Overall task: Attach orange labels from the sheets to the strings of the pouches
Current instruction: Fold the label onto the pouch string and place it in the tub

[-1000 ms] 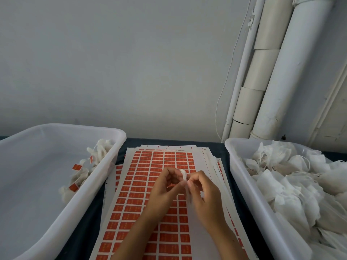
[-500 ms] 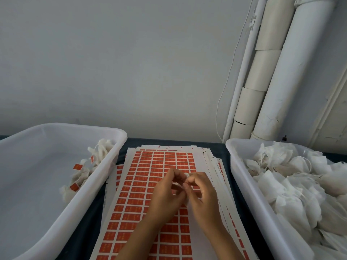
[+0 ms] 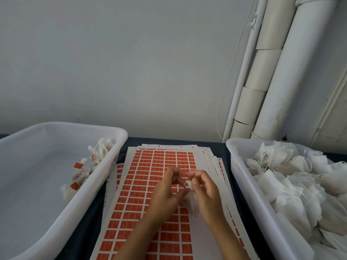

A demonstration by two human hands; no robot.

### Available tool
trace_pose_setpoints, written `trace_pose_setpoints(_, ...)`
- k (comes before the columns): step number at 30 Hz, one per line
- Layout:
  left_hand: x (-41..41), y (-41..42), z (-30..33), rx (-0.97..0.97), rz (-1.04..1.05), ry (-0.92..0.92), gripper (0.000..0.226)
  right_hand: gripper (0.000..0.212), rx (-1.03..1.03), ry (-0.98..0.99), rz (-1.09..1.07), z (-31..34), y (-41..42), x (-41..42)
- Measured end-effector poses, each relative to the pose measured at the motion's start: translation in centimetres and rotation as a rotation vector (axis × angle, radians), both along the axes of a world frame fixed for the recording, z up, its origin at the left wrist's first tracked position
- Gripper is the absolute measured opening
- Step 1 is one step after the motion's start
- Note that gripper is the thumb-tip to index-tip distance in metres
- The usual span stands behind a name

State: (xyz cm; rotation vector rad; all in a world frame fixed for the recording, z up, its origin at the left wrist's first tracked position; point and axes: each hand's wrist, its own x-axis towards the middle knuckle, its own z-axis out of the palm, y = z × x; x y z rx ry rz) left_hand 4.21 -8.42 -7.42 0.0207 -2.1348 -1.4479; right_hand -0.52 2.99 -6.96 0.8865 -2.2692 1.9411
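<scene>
Where the two hands meet, a small white pouch (image 3: 189, 184) sits pinched at the right hand's (image 3: 205, 188) fingers (image 3: 194, 182), thumb and forefinger curled onto its crumpled top; its thin body hangs below them, blurred. Left hand (image 3: 167, 190) is close alongside, fingers (image 3: 175, 172) curled toward the same spot; cannot tell whether they pinch the string or a label, since that detail is too small. Both hands hover just above the top sheet of orange labels (image 3: 150, 184), which lies on a fanned stack of sheets (image 3: 210, 158) under and beyond the fingers. Left of the fingers: white tub (image 3: 62, 209), holding a few pouches with orange labels on (image 3: 82, 171) along its near wall. Right of the fingers: second white tub (image 3: 244, 184), heaped with unlabelled pouches (image 3: 293, 177). Dark desk (image 3: 86, 228) shows between tubs and sheets. Beyond, grey wall and white pipes (image 3: 281, 72).
</scene>
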Motion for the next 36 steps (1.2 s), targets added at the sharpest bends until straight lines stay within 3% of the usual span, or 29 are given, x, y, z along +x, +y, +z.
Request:
trace_pose_setpoints(14, -0.2, -0.5, -0.2, 0.163, 0.059, -0.017, 0.028, 0.011, 0.048, 0.066, -0.026, -0.5, 0.5, -1.0)
trace_pose_setpoints(20, -0.4, -0.7, -0.3, 0.052, 0.064, -0.067, 0.021, 0.02, 0.121, -0.03, -0.066, -0.8, 0.5, -1.1)
trace_pose_setpoints(29, -0.4, -1.2, -0.5, 0.187, 0.011, -0.071, 0.023, 0.01, 0.064, -0.184, -0.092, -0.9, 0.3, -1.1)
trace_pose_setpoints(36, -0.5, -1.1, -0.6, 0.298, -0.035, -0.094, 0.023, 0.005, 0.06, -0.143, -0.048, -0.9, 0.3, -1.2)
